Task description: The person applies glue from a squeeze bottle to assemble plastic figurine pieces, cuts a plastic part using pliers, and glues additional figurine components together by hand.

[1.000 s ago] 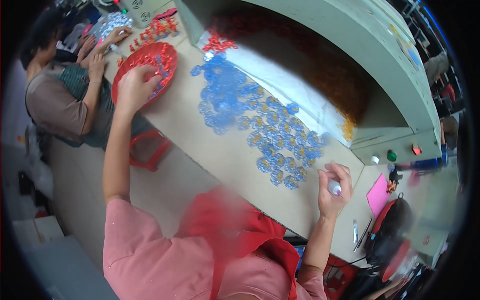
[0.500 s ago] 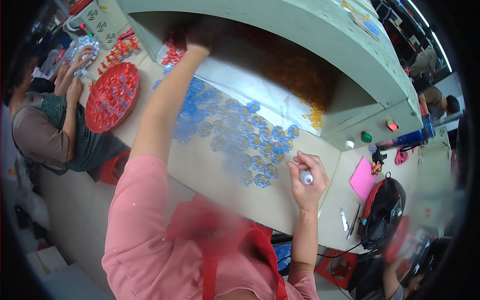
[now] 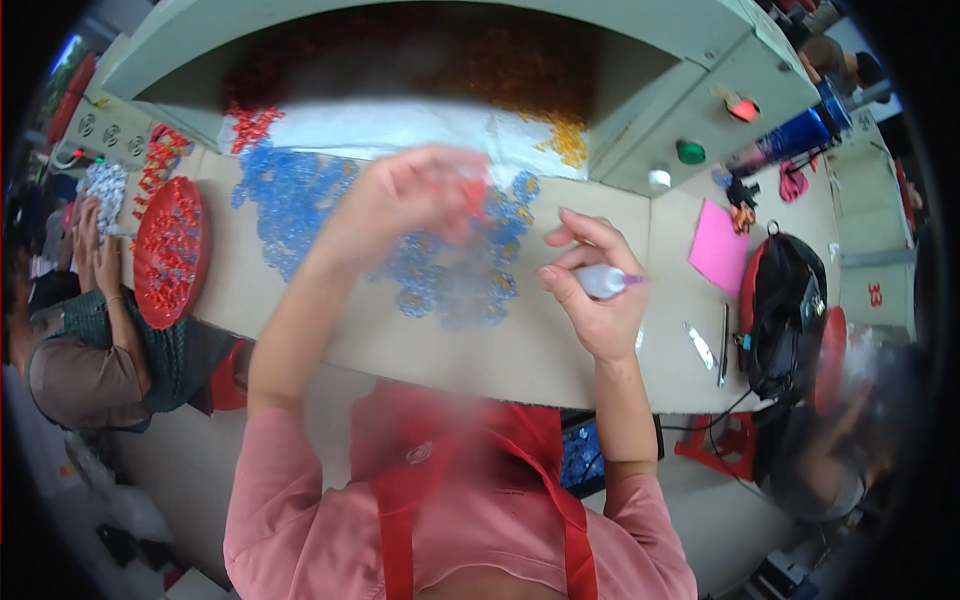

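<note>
My left hand [image 3: 385, 205] is raised over the bench, its fingers curled around a small red piece [image 3: 477, 196] that motion blurs. To its right, my right hand [image 3: 605, 305] wraps around a small white squeeze bottle [image 3: 602, 281] with a purple tip pointing right. Many clear blue flower-like pieces [image 3: 300, 200] lie on the bench beneath and beside my left hand. Some of those nearest my right hand carry yellow centres. Loose red pieces [image 3: 255, 127] and amber-yellow pieces [image 3: 565, 140] rest on a white sheet [image 3: 400, 128] under the hood.
A pale green hood [image 3: 660, 40] arches over the back of the bench. At left stands a red basin [image 3: 200, 250] of red pieces, near a co-worker's hands [image 3: 100, 255]. To the right lie a pink sheet [image 3: 718, 245], tweezers [image 3: 700, 345], a pen [image 3: 723, 345] and a black bag [image 3: 785, 320].
My left hand has come out from under the hood toward my right hand, bringing a red piece. The bottle in my right hand has turned so its tip points right. The view has shifted.
</note>
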Demonstrator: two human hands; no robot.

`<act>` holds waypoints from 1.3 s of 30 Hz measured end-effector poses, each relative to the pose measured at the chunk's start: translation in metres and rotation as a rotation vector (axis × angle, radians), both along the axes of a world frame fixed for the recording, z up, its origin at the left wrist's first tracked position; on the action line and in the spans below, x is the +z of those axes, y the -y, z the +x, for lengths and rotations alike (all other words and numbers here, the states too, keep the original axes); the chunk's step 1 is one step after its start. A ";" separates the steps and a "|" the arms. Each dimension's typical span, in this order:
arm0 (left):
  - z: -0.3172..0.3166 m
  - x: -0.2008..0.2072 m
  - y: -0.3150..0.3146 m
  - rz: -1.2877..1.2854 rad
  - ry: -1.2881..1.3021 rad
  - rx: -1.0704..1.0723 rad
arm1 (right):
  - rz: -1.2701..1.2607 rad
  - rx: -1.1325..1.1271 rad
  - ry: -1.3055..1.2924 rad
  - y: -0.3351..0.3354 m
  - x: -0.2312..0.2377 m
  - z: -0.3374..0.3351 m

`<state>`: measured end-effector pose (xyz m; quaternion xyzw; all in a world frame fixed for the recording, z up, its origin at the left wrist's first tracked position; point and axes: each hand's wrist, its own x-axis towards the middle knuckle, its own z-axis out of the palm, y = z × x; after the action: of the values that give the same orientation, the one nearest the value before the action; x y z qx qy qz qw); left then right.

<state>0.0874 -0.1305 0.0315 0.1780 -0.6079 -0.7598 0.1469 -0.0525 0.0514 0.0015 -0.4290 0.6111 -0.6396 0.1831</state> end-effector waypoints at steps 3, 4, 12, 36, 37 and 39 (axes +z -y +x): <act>-0.004 -0.010 -0.039 0.173 -0.024 -0.102 | -0.050 0.195 0.068 0.002 0.008 -0.001; -0.007 -0.012 -0.044 0.212 -0.040 -0.096 | -0.041 0.183 0.063 0.003 0.007 0.000; -0.025 -0.045 -0.072 0.605 -0.322 0.042 | 0.012 0.020 0.088 0.003 -0.004 0.006; -0.004 -0.035 -0.053 0.543 -0.358 0.305 | -0.211 -0.086 -0.536 -0.017 0.025 0.011; -0.002 -0.030 -0.060 0.557 -0.329 0.330 | -0.219 -0.073 -0.563 -0.015 0.027 0.012; -0.014 -0.043 -0.064 0.556 -0.409 0.252 | -0.091 -0.233 -0.516 -0.029 0.019 0.021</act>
<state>0.0736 -0.0665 -0.0120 0.1289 -0.3094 -0.8919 0.3038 -0.0312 0.0801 0.0209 -0.5120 0.6535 -0.5527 -0.0727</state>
